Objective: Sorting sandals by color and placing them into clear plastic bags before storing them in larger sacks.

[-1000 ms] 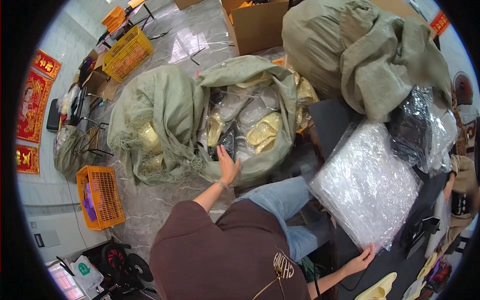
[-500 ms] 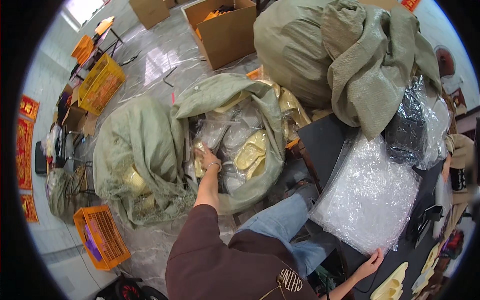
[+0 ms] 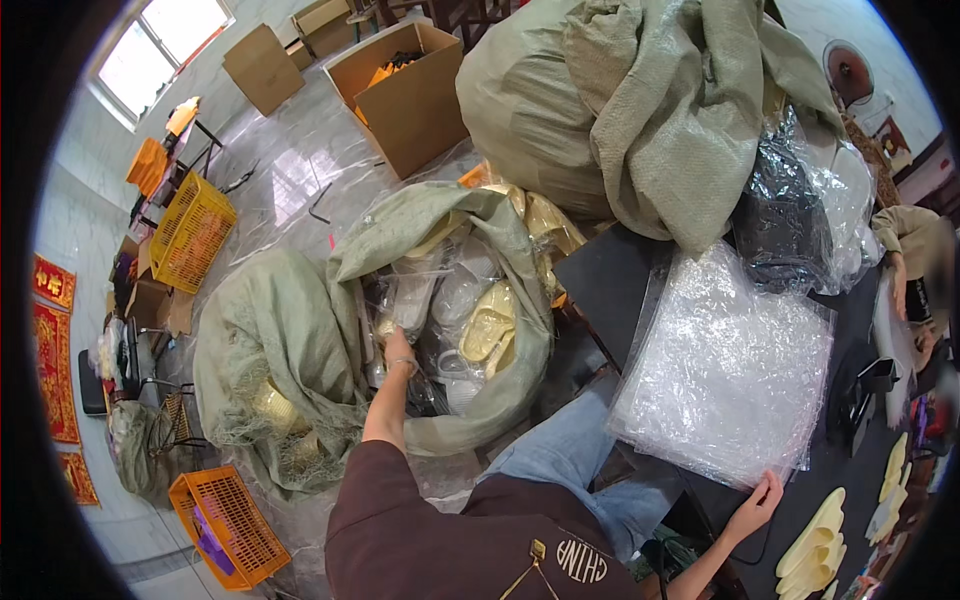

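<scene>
My left hand [image 3: 398, 348] reaches down inside an open green woven sack [image 3: 450, 425], at its left side. Its fingers are hidden among the contents, next to something pale yellow. Around it in the sack lie clear-wrapped grey slippers [image 3: 460, 390] and a pair of pale yellow slippers [image 3: 489, 325] in clear plastic. At the table, my right hand [image 3: 757, 505] pinches the near right corner of a stack of clear plastic bags [image 3: 722, 365].
Another green sack [image 3: 270, 330] slumps at left, and a large full one [image 3: 560, 110] stands behind the black table [image 3: 600, 285]. Loose yellow slippers [image 3: 812, 548] lie at the table's near end. An orange crate [image 3: 232, 525] sits on the floor. Another person's hand [image 3: 897, 285] shows at far right.
My left hand has gone deeper into the sack, its fingers now out of sight. My right hand stays at the bags' corner. The whole view has shifted a little.
</scene>
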A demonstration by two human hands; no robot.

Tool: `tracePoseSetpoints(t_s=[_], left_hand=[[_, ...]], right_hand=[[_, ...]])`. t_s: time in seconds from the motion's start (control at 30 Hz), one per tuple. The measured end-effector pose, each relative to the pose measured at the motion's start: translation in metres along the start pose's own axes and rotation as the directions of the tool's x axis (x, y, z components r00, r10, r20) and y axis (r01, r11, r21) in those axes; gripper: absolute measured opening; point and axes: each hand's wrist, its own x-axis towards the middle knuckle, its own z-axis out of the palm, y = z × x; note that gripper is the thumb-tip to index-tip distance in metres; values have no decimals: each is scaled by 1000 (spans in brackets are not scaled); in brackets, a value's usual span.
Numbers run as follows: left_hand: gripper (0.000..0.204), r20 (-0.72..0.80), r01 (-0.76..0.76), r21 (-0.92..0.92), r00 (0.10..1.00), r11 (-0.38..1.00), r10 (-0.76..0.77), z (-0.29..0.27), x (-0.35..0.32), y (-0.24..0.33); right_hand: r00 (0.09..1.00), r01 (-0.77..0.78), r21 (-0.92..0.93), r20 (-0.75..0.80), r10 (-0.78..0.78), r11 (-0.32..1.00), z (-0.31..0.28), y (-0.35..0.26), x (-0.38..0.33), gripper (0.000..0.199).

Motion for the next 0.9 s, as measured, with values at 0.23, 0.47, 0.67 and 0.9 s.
tracePoseSetpoints(t_s=[0.23, 0.47, 0.67, 0.9], left_hand=[[58, 43, -192, 241, 981, 951, 187, -13, -42, 10], [93, -71, -500, 261, 843, 826, 533, -38, -72, 99], [110, -160, -237, 496, 921, 835, 356, -10, 31, 136], [118, -147, -137, 131, 977, 982, 156, -14, 74, 181]], right_hand=[[1000, 9, 10, 19, -10, 1000, -1, -7, -2, 21], [1000, 25, -1, 19, -25, 1000, -3, -3, -3, 21], [999, -2, -47, 38, 4, 999, 3, -2, -1, 20], [1000, 1, -141, -11, -3, 990, 4, -2, 1, 16]])
